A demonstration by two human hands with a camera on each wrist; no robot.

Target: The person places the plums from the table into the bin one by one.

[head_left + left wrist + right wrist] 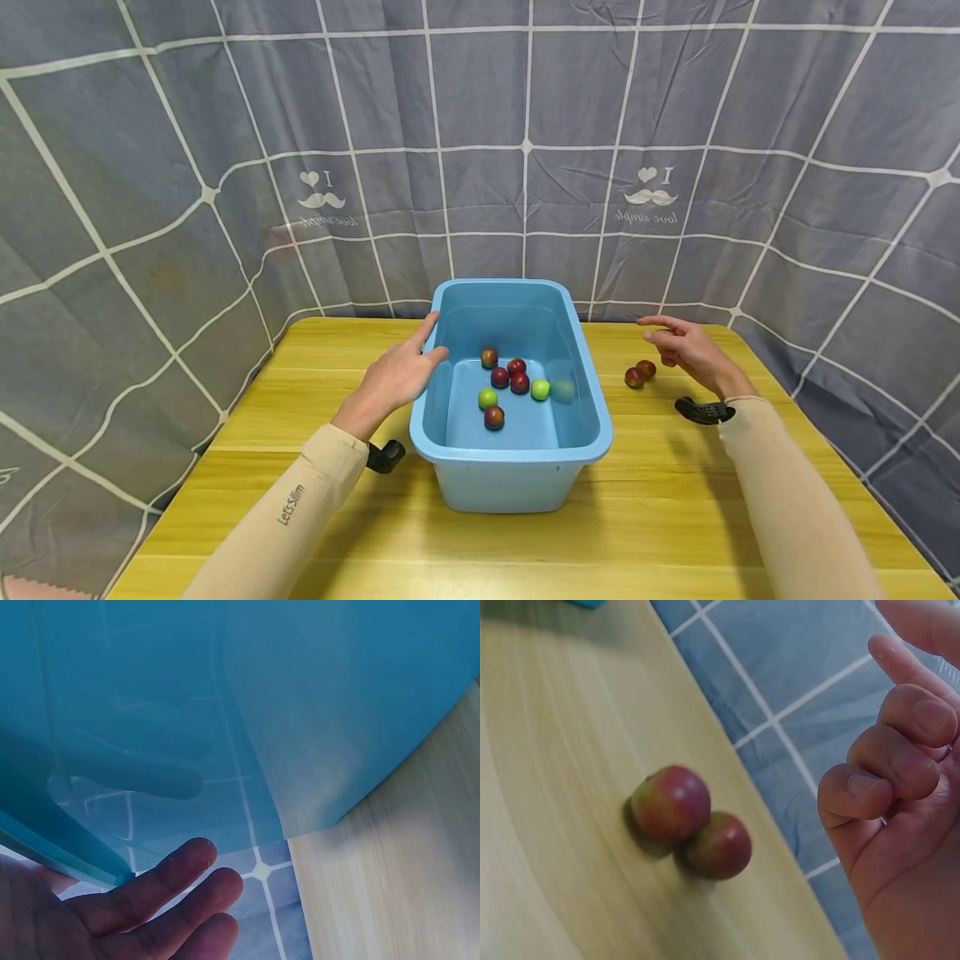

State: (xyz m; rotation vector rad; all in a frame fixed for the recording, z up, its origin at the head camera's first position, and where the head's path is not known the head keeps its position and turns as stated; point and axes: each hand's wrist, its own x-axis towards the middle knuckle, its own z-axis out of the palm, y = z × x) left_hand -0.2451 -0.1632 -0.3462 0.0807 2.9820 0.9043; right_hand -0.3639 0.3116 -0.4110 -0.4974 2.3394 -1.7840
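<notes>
A light blue plastic tub (512, 454) stands on the table. My left hand (393, 375) rests at its left rim, the index finger along the edge and the thumb over it. In the left wrist view, three fingers (187, 900) extend outside the wall, apart from it. Inside lie several dark red plums (520, 383) and two small green fruits (540, 389). Two more reddish plums (635, 377) touch each other on the table, right of the tub. Above and beside them hovers my right hand (690, 354), holding nothing, index finger extended and other fingers loosely curled.
The yellow wood-grain table (352, 533) ends at a back edge close behind the tub. A grey curtain with white grid lines (480, 192) surrounds the back and sides. A faint green blur shows on the tub's inner right wall. Black straps (705, 411) sit at both wrists.
</notes>
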